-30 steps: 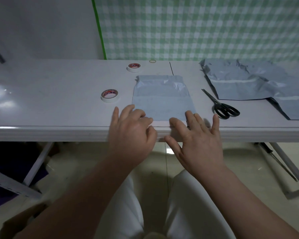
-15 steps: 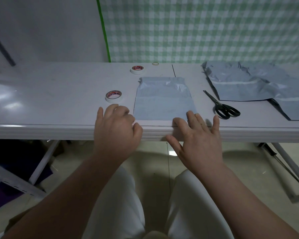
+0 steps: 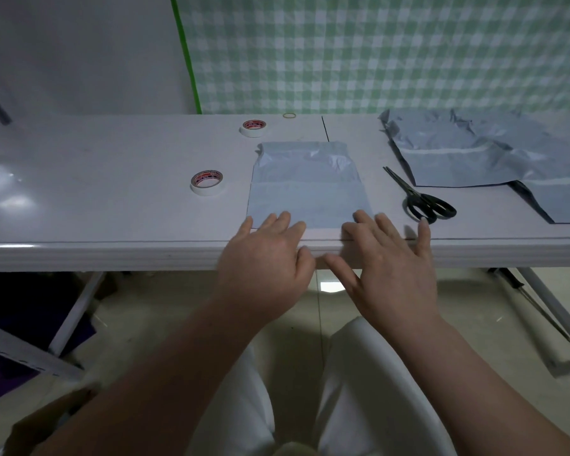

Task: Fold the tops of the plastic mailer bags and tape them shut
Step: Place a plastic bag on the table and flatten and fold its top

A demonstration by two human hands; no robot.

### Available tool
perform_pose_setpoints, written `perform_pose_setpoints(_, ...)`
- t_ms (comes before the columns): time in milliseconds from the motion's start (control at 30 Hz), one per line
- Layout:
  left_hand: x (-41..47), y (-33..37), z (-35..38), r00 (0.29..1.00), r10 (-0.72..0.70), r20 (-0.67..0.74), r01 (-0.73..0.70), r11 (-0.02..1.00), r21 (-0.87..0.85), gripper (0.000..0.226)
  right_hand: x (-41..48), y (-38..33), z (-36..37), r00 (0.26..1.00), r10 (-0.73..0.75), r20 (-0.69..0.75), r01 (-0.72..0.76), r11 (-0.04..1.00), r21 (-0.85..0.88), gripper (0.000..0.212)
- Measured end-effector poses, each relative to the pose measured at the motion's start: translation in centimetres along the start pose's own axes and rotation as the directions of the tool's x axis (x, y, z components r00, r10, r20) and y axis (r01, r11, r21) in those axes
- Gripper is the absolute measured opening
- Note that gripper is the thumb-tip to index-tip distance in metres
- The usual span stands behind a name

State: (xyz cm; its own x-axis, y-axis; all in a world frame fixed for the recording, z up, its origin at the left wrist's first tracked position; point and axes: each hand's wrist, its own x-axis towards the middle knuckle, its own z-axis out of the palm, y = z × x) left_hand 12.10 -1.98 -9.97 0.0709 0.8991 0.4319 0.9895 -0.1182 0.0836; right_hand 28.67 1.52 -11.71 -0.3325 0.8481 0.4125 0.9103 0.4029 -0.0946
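Observation:
A grey plastic mailer bag (image 3: 305, 189) lies flat on the white table (image 3: 112, 192), its far part crumpled and shiny. My left hand (image 3: 264, 258) rests with straight fingers on the bag's near left corner. My right hand (image 3: 392, 258) lies with spread fingers on the near right corner, at the table's front edge. A tape roll (image 3: 207, 182) sits left of the bag. A second tape roll (image 3: 252, 127) lies farther back.
Black scissors (image 3: 422, 200) lie to the right of the bag, close to my right little finger. A pile of grey mailer bags (image 3: 481, 153) covers the right of the table. A rubber band (image 3: 289, 115) lies by the checked backdrop.
My left hand drifted left off the bag, toward the near tape roll, then came back right onto the bag's near left corner. My right hand stayed put.

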Motion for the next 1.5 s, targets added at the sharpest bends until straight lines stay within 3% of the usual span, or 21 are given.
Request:
perform_pose_setpoints(133,0.9,-0.2,-1.1,0.998,-0.04,0.048,0.04,0.999,0.007,0.036,0.4,0.9,-0.5,0.998,0.049,-0.046,-0.048,0.999,0.021,0.048)
perform_pose_setpoints(200,1.9,-0.2,-1.8,0.996,-0.047,0.078,0.04,0.995,0.09,0.034,0.7,1.0,-1.0,0.994,0.086,-0.07,-0.084,0.996,0.029,0.048)
perform_pose_setpoints(300,3.9,-0.3,-2.4,0.988,-0.022,0.154,-0.014,0.974,0.228,0.02,1.6,1.3,-1.4,0.987,0.15,-0.056,-0.149,0.989,0.016,0.046)
perform_pose_setpoints(400,6.4,-0.3,-2.4,0.985,0.029,0.172,-0.075,0.962,0.264,0.016,2.6,1.3,-1.9,0.984,0.125,-0.127,-0.127,0.992,-0.01,0.035)
perform_pose_setpoints(467,8.2,0.0,-2.4,0.966,0.065,0.251,-0.131,0.957,0.259,0.017,3.6,0.9,-2.9,0.991,0.119,-0.06,-0.125,0.988,-0.091,0.036)
perform_pose_setpoints(533,9.5,0.0,-2.1,0.938,0.12,0.324,-0.19,0.963,0.193,0.018,4.3,0.8,-3.3,0.993,0.107,0.046,-0.093,0.969,-0.228,0.035)
perform_pose_setpoints(600,10.3,-0.5,-1.2,0.897,0.258,0.358,-0.28,0.96,0.01,0.016,5.1,1.0,-3.6,0.997,0.052,0.064,-0.03,0.95,-0.312,0.03)
perform_pose_setpoints(667,10.6,-1.1,-0.1,0.843,0.37,0.391,-0.318,0.928,-0.191,0.036,6.3,1.2,-4.3,0.99,0.044,0.133,-0.013,0.974,-0.227,0.013)
perform_pose_setpoints(733,10.4,-1.4,0.3,0.804,0.388,0.451,-0.288,0.917,-0.276,0.053,8.0,1.5,-5.0,0.976,0.093,0.199,-0.081,0.995,-0.066,0.012)
perform_pose_setpoints(867,9.9,-1.6,0.5,0.773,0.408,0.485,-0.316,0.912,-0.263,0.057,12.9,2.7,-4.6,0.937,0.08,0.341,-0.122,0.987,0.105,0.033)
perform_pose_setpoints(1033,9.9,-2.1,1.1,0.773,0.408,0.487,-0.295,0.909,-0.293,0.055,16.9,1.9,-3.3,0.84,-0.038,0.541,0.047,0.999,-0.003,0.031)
perform_pose_setpoints(1133,9.9,-2.2,1.3,0.776,0.413,0.477,-0.306,0.907,-0.288,0.055,17.9,1.6,-3.1,0.786,-0.009,0.618,0.028,0.999,-0.02,0.028)
perform_pose_setpoints(1300,9.9,-2.2,1.4,0.784,0.417,0.461,-0.309,0.905,-0.292,0.056,18.2,1.8,-3.0,0.743,0.055,0.667,-0.086,0.996,0.014,0.017)
perform_pose_setpoints(1500,9.8,-2.1,1.3,0.783,0.413,0.466,-0.299,0.906,-0.3,0.056,18.0,2.3,-3.0,0.787,0.079,0.611,-0.164,0.983,0.083,0.012)
